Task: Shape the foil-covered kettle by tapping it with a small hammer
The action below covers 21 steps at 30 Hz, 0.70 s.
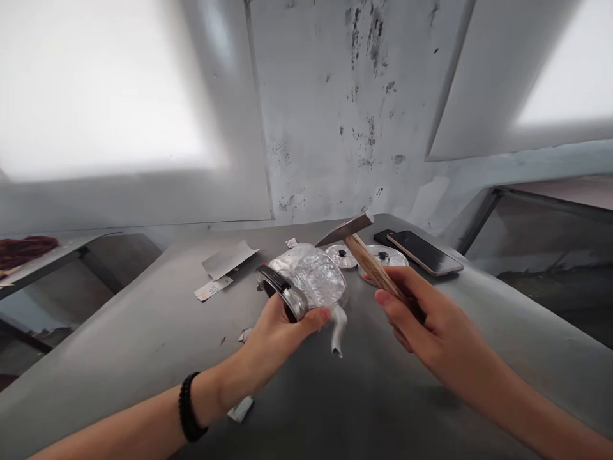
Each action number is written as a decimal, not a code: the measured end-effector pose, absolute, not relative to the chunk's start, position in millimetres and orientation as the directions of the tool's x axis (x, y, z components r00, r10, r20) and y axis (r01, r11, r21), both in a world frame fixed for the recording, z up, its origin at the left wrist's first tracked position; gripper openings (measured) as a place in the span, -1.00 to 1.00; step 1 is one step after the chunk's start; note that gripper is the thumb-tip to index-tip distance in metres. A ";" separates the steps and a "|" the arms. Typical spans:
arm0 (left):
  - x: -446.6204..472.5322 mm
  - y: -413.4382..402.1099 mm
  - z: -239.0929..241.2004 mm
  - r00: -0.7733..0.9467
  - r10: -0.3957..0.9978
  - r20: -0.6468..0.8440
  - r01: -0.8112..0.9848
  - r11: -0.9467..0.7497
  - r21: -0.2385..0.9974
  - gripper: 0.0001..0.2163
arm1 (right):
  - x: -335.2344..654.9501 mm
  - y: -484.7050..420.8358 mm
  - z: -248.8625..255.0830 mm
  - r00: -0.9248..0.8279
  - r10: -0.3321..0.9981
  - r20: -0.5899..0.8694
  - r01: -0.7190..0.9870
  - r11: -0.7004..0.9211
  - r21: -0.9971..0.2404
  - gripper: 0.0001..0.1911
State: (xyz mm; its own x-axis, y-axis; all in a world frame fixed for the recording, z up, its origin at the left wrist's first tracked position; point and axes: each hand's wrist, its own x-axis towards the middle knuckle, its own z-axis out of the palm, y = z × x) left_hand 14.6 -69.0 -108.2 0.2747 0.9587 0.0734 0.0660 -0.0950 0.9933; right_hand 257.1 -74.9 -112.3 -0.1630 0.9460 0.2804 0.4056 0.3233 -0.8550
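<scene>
A silvery metal teapot point(309, 275) with a crinkled, dented surface lies tipped on its side, its spout pointing down toward me. My left hand point(287, 326) grips it at the open mouth, thumb on the outer wall and fingers hidden inside. A dark handle point(275, 279) crosses near the mouth. My right hand point(416, 313) is closed around the wooden handle of a hammer point(371, 259). The hammer's steel head is above the teapot's upper right side; whether it touches cannot be made out.
Two round metal lids, a small lid point(341, 256) and a larger lid point(390, 257), lie behind the hammer. Phones point(424, 251) rest at the back right. A grey sheet point(230, 259) and paper scraps point(241, 409) lie on the grey table point(143, 345). A stained wall point(335, 128) stands behind.
</scene>
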 end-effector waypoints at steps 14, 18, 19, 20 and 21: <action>15.9 -60.6 -144.7 0.110 0.958 0.264 0.199 -0.281 0.939 -0.72 | 252.3 -78.6 -116.6 -0.326 0.759 0.564 0.563 0.634 -0.529 -0.81; 16.0 -59.8 -142.1 0.101 0.959 0.266 0.179 -0.281 0.943 -0.72 | 254.1 -76.8 -119.1 -0.338 0.765 0.548 0.589 0.626 -0.511 -0.81; 16.1 -59.8 -141.1 0.100 0.960 0.260 0.170 -0.274 0.947 -0.71 | 254.5 -76.6 -119.6 -0.302 0.774 0.556 0.588 0.611 -0.530 -0.80; 16.3 -59.9 -140.1 0.103 0.962 0.251 0.159 -0.265 0.951 -0.71 | 254.7 -76.3 -120.2 -0.267 0.781 0.564 0.584 0.597 -0.550 -0.80; 16.5 -60.1 -139.0 0.109 0.963 0.246 0.149 -0.260 0.954 -0.71 | 254.6 -75.9 -120.8 -0.252 0.782 0.570 0.580 0.594 -0.558 -0.80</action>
